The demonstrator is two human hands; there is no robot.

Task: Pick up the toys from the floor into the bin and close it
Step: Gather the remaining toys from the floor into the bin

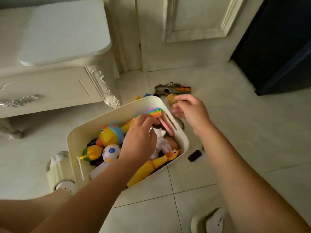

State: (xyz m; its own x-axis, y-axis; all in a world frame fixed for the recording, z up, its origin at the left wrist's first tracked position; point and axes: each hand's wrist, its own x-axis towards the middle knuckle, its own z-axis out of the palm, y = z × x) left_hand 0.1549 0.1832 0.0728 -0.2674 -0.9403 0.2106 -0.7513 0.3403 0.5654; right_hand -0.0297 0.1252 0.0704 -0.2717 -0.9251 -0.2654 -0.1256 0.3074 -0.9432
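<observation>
A cream plastic bin (94,122) stands on the tiled floor, full of toys: a yellow duck (109,137), a white ball with coloured dots (111,153), a rubber chicken (151,165), a rainbow pop toy (154,111). My left hand (139,140) reaches into the bin, fingers curled round a white toy (159,132). My right hand (190,108) is beyond the bin's far corner and pinches a small tan figure (171,99). A green and orange toy gun (173,89) lies on the floor just behind it. A small black toy (194,155) lies right of the bin.
A white carved cabinet (50,91) stands to the left, a cream door (185,31) behind, a dark blue object (277,47) at the right. Small blue and yellow bits (143,96) lie behind the bin. My slippered feet (58,169) are near the bin's left and bottom right.
</observation>
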